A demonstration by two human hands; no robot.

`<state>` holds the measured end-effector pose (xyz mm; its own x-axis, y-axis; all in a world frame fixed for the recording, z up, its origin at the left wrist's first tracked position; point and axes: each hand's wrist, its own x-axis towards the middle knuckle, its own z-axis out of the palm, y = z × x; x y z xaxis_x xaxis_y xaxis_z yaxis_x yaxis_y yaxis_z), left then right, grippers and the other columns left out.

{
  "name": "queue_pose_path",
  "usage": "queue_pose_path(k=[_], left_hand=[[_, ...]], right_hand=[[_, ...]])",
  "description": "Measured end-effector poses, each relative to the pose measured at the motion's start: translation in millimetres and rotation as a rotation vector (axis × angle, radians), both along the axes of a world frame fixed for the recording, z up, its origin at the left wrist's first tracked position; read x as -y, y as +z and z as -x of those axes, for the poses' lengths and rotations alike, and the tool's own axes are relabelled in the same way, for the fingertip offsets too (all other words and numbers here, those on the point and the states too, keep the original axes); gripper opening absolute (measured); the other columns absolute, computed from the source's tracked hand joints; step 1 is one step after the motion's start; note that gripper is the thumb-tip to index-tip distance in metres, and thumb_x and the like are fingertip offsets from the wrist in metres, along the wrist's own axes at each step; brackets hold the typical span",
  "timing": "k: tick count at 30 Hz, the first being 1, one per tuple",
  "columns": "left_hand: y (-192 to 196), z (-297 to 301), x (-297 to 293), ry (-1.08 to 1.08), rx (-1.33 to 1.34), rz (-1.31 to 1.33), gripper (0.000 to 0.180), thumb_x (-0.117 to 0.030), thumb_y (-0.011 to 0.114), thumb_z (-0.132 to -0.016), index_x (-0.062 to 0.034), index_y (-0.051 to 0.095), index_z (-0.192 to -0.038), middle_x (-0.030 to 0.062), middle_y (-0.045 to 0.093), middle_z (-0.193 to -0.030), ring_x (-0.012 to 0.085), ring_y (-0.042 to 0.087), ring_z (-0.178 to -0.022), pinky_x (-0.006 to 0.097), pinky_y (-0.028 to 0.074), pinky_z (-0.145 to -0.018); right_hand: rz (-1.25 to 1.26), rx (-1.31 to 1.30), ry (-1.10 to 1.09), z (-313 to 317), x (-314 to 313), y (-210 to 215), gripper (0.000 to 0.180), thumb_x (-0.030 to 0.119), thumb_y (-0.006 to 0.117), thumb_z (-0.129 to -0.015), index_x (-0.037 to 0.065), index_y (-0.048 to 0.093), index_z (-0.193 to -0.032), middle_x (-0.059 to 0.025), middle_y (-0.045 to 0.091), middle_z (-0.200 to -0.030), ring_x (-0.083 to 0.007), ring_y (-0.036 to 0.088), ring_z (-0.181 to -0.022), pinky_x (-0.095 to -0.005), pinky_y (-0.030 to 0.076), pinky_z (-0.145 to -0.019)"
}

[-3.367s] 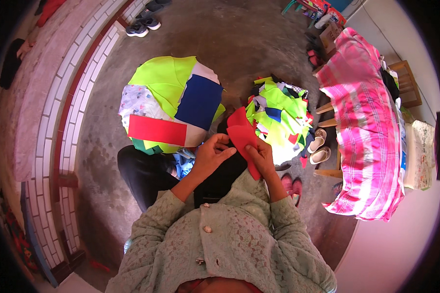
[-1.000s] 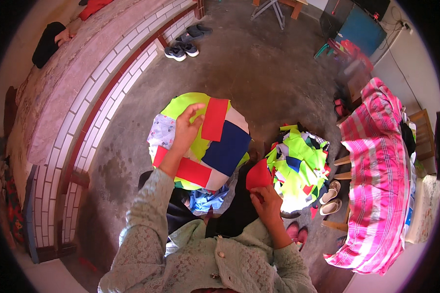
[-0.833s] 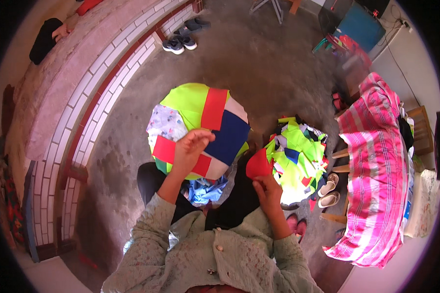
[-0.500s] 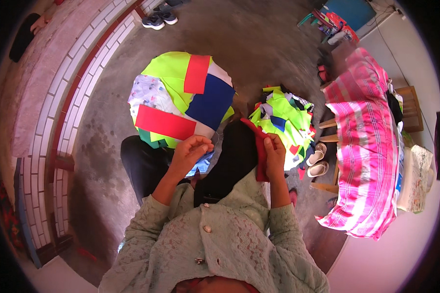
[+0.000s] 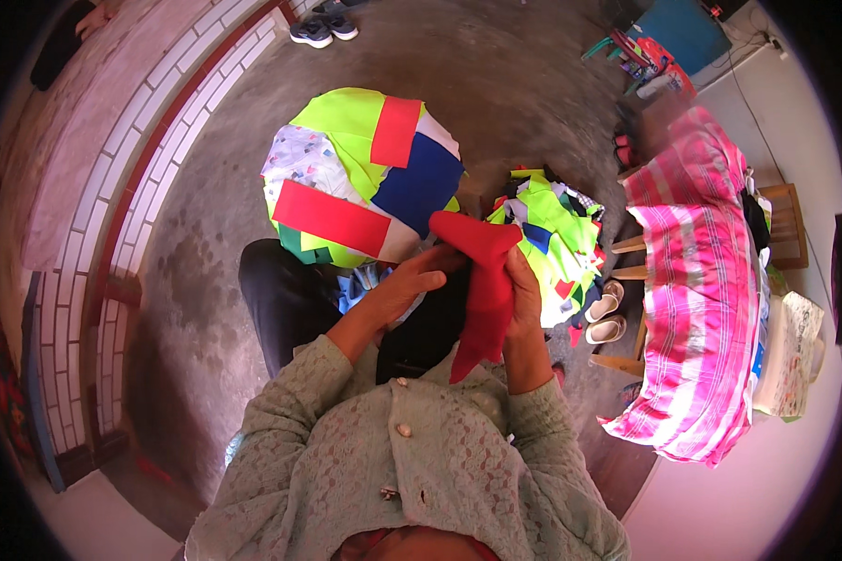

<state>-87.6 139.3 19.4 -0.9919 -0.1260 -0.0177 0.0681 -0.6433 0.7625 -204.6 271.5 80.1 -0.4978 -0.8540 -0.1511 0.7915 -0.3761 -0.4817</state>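
Red fabric piece hangs over my lap, pinched in my right hand while my left hand grips its near edge, keeping it spread beside the patchwork stack at far left.

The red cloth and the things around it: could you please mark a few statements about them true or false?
1. Both hands hold the red cloth. True: the left hand and right hand grip it.
2. The patchwork pile lies left of the cloth. True.
3. The scrap heap is all blue. False: mostly neon green, mixed colours.
4. The pink striped bag lies on the person's left. False: on the right.
5. The sandals are black. False: they are pale.
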Motion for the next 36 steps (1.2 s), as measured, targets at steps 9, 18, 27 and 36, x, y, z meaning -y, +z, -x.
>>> queue_pose_path(k=[9,18,27,36], left_hand=[[26,10,9,0.404,0.063,0.047,0.072,-0.011,0.071,-0.075,-0.0065,0.034,-0.137,0.0044,0.047,-0.128,0.0171,0.045,-0.119,0.033,0.035,-0.101],[26,4,7,0.133,0.112,0.478,0.032,-0.010,0.065,-0.081,-0.0025,0.061,-0.112,0.0020,0.059,-0.109,0.0107,0.053,-0.101,0.026,0.042,-0.088],[66,-38,37,0.351,0.126,0.131,0.016,-0.013,0.055,-0.091,-0.0024,0.063,-0.098,-0.0015,0.063,-0.087,0.0050,0.057,-0.078,0.020,0.045,-0.069],[83,-25,86,0.599,0.017,0.139,0.025,-0.014,0.055,-0.092,-0.0045,0.057,-0.115,0.0034,0.064,-0.101,0.0103,0.061,-0.089,0.025,0.048,-0.081]], right_hand=[[-0.105,-0.113,0.106,5,-16,13,0.045,0.017,0.056,-0.090,-0.002,0.042,-0.129,-0.0124,0.057,-0.119,-0.0192,0.059,-0.104,-0.0301,0.048,-0.089],[-0.145,-0.186,0.046,24,-28,13,0.029,0.014,0.057,-0.089,0.000,0.052,-0.113,-0.0094,0.061,-0.108,-0.0180,0.061,-0.095,-0.0299,0.049,-0.085],[-0.561,-0.579,-0.035,39,-41,-40,0.010,0.012,0.058,-0.087,0.004,0.056,-0.092,-0.0012,0.058,-0.079,-0.0096,0.054,-0.072,-0.0220,0.042,-0.068],[-0.682,-0.809,-0.121,14,-33,-65,0.011,0.010,0.057,-0.088,0.003,0.056,-0.096,-0.0013,0.057,-0.079,-0.0095,0.055,-0.072,-0.0217,0.043,-0.069]])
